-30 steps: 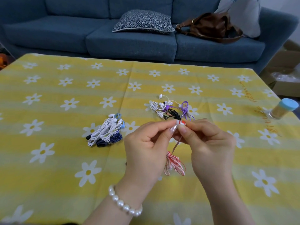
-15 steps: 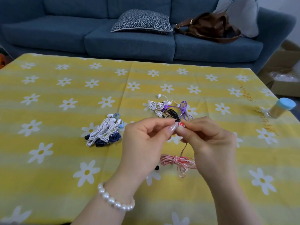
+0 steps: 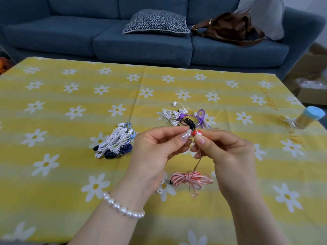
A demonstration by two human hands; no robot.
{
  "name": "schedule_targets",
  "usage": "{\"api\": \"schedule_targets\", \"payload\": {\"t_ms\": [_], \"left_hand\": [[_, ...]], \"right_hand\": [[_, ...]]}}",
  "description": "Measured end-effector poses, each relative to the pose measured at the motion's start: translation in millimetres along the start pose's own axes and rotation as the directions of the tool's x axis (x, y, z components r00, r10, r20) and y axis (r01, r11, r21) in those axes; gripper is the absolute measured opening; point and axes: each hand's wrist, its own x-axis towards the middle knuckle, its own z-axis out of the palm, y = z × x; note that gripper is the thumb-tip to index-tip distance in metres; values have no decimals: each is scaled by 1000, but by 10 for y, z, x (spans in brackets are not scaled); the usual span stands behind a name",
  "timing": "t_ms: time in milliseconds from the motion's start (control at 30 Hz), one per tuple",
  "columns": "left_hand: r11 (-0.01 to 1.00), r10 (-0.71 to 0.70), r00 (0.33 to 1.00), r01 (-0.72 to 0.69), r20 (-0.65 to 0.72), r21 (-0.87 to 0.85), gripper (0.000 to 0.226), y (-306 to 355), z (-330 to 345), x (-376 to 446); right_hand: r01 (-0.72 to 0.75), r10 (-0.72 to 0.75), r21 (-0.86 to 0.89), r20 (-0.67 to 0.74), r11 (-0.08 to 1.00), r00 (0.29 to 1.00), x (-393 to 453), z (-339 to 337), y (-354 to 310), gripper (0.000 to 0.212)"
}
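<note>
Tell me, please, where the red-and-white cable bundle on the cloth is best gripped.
Pinch the red-and-white cable bundle at its wrapped waist, coming from above: it lies flat, its loops splay loosely to both sides, and only the waist is tight.

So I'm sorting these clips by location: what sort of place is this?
Probably a home living room: a blue sofa with a patterned cushion and a brown bag stands behind a daisy tablecloth, where the left hand and right hand pinch a red earphone.

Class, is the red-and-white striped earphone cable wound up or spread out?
Mostly wound up: the red-and-white striped earphone cable lies bunched on the yellow daisy tablecloth, one strand rising to its red earbud.
</note>
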Motion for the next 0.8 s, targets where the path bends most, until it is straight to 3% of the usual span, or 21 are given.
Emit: {"api": "schedule_targets", "payload": {"t_ms": [233, 467, 633, 700, 800], "left_hand": [[987, -112, 993, 115, 31, -116, 12, -62, 31, 11], [991, 108, 992, -113, -61, -70, 16, -154, 129, -39], [968, 247, 968, -245, -37, 44, 18, -215, 135, -67], [894, 403, 915, -392, -8, 217, 19, -244, 127, -81], [566, 657, 734, -631, 173, 531, 25, -293, 63, -53]], "right_hand": [[20, -20, -11, -10, 1000, 1000, -8, -8, -6, 11], [126, -130, -60, -69, 990, 989, -9, 6, 49, 12], [184, -193, -82, -118, 979, 974, -29, 24, 56, 12], [210, -221, -95, -125, 973, 967, -41, 38, 49, 16], [160, -171, -89, -135, 983, 976, -34, 22, 36, 16]]}}
